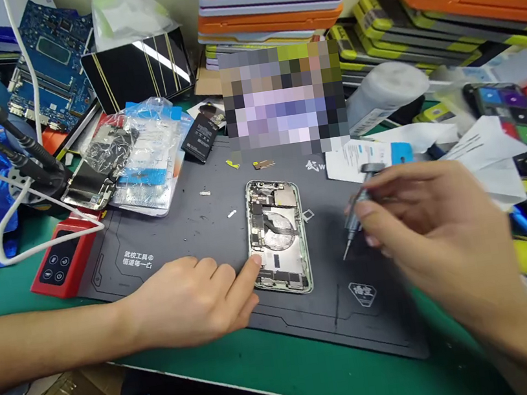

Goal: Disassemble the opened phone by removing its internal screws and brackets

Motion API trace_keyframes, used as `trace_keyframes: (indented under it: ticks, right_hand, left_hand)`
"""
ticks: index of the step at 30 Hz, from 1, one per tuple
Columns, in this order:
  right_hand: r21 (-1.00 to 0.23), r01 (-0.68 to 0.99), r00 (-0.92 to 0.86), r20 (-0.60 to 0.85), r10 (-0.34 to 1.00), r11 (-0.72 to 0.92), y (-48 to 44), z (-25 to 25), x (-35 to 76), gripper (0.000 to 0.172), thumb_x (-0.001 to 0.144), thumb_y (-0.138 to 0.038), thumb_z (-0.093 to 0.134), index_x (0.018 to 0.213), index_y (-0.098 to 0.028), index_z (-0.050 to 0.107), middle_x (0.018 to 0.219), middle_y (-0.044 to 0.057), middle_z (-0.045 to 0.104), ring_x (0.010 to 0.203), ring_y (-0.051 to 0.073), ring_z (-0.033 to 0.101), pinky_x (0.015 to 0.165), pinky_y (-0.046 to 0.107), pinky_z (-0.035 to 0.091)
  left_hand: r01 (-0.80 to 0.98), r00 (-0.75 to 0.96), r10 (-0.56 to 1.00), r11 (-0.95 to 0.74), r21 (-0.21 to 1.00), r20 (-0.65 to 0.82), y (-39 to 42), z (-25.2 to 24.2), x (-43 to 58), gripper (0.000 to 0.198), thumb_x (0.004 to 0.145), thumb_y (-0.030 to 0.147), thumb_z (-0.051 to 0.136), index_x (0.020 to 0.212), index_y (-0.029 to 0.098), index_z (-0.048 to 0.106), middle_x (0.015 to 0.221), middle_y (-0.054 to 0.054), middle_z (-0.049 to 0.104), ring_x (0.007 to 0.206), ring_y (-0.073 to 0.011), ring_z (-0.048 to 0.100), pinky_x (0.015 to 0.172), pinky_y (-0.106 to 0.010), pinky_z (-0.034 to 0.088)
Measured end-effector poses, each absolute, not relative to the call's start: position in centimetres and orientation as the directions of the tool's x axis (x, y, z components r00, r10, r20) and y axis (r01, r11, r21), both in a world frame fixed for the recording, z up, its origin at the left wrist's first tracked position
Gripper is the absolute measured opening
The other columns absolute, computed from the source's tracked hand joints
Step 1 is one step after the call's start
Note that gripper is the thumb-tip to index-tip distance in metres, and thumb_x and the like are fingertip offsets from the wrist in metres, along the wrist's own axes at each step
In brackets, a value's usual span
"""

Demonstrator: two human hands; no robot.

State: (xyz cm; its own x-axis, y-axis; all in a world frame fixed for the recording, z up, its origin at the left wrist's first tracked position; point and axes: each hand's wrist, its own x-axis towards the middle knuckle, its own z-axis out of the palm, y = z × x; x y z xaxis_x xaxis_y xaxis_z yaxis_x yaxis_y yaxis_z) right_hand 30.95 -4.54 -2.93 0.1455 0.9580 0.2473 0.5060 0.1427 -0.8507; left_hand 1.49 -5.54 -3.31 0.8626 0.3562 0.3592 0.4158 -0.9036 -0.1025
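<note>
An opened phone (280, 267) lies on the dark grey mat (190, 234), its circuit board and inner parts exposed. My left hand (204, 297) comes in from the left with its index finger stretched out, the fingertip touching the phone's left edge; the other fingers are curled and grip nothing that I can see. In my right hand (424, 227) a thin screwdriver (353, 217) is pinched between thumb and fingers. Its tip points down over the mat, apart from the phone. A small SIM tray (308, 215) lies just right of the phone.
Small metal pieces (232, 214) and a black battery (201, 137) lie on the mat. A red device (63, 258) with a white cable stands left, near bagged parts (140, 156). Stacked cases (271, 13), a white bottle (386, 95) and papers (483, 153) crowd the back and right.
</note>
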Motion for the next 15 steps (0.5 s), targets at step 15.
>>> trace_keyframes:
  ticks: [15]
  right_hand:
    - [-0.87,0.282,-0.086,0.396,0.914,0.403,-8.7,-3.9,26.3,0.028,0.093,-0.003,0.071,0.101,-0.03,0.067,0.116,0.003,0.085,0.111,0.026,0.083,0.084,0.039,0.076]
  left_hand:
    - [0.471,0.814,0.43,-0.882,-0.009,0.39,-6.0,-4.2,1.5,0.041,0.107,0.026,0.054,0.135,-0.001,0.067,0.067,-0.001,0.066,0.053,-0.0179,0.064,0.043,-0.03,0.046]
